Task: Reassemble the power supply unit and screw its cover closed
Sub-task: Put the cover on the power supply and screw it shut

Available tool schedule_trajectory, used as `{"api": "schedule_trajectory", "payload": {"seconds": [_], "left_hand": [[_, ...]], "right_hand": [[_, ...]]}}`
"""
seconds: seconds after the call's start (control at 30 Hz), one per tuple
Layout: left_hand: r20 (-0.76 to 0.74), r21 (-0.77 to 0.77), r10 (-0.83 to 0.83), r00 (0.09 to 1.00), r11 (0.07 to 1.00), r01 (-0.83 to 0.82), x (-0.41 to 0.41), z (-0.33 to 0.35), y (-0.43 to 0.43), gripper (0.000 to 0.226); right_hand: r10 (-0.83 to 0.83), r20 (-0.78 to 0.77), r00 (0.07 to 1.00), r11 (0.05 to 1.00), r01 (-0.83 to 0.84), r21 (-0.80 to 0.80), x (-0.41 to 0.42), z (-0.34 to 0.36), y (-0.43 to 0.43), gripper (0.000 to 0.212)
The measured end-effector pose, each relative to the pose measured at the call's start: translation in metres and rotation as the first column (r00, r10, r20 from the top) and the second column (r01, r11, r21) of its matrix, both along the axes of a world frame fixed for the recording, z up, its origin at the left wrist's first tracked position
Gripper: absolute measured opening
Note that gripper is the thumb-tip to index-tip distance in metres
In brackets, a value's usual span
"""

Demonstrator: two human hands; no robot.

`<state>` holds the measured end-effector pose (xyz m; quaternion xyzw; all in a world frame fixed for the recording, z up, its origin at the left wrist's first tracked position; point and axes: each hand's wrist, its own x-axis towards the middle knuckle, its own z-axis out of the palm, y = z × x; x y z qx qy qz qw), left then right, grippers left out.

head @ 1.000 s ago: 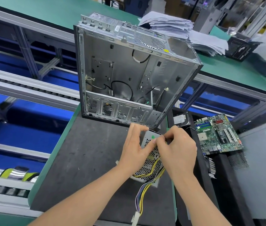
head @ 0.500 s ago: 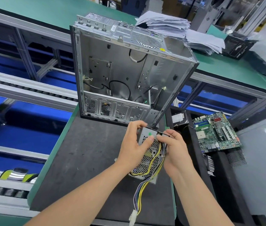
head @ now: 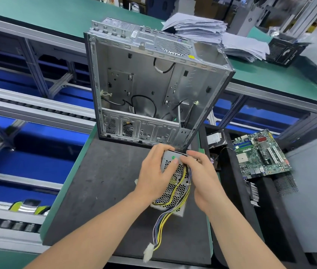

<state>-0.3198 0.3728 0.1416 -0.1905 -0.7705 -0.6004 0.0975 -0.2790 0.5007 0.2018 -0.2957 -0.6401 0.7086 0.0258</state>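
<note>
Right grip (head: 202, 177) has slid down the power supply unit (head: 175, 191), curled round its right edge. Left grip (head: 153, 177) clasps the left edge

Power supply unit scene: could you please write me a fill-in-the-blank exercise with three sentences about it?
1. The left hand and right hand hold the power supply unit, whose wires end in a ____ connector.
2. The motherboard lies to the ____ of both hands.
3. The stack of papers rests on a ____ tabletop behind the computer case.
Missing words: white, right, green.
</note>
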Motion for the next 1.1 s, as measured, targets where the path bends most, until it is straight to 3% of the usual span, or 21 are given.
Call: {"api": "schedule_trajectory", "payload": {"seconds": [0.23,0.37,0.47,0.53,0.63,0.73,0.87,0.97,1.1], "left_hand": [[0.077,0.147,-0.024,0.997,0.989,0.012,0.009,-0.008,-0.001,0.04],[0.084,0.183,-0.005,0.996,0.983,-0.011,0.013,-0.013,0.0,0.045],[0.22,0.159,-0.004,0.976,0.987,-0.032,0.017,-0.015,-0.003,0.049],[0.308,0.157,-0.053,0.95,0.988,0.004,0.017,-0.017,-0.003,0.044],[0.36,0.125,-0.061,0.931,0.992,0.017,0.015,-0.017,-0.003,0.033],[0.363,0.116,-0.077,0.929,0.993,0.037,0.013,-0.016,-0.01,0.022],[0.354,0.301,-0.237,0.905,0.945,0.13,0.013,-0.025,-0.034,0.023],[0.372,0.392,-0.239,0.897,0.916,0.082,0.005,-0.034,-0.053,0.031],[0.437,0.431,-0.176,0.882,0.902,-0.034,0.002,-0.045,-0.07,0.036]], "right_hand": [[-0.007,-0.074,0.997,0.986,0.019,0.164,0.002,-0.008,-0.003,0.02],[0.098,-0.081,0.992,0.99,-0.089,0.108,0.008,-0.006,0.011,0.025],[0.131,-0.033,0.991,0.99,-0.129,0.064,0.002,-0.001,0.024,0.051],[0.143,0.051,0.988,0.99,-0.142,-0.006,-0.004,0.0,0.03,0.062],[0.204,0.031,0.978,0.971,-0.198,-0.137,-0.011,0.002,0.036,0.061],[0.206,0.039,0.978,0.975,-0.202,-0.089,-0.012,0.005,0.037,0.057],[0.108,-0.049,0.993,0.993,-0.109,-0.033,0.004,0.001,0.022,0.057],[0.109,-0.21,0.972,0.994,-0.101,0.047,0.018,-0.012,0.003,0.04],[0.192,-0.204,0.96,0.959,-0.14,0.246,0.025,-0.033,-0.016,0.027]]}}
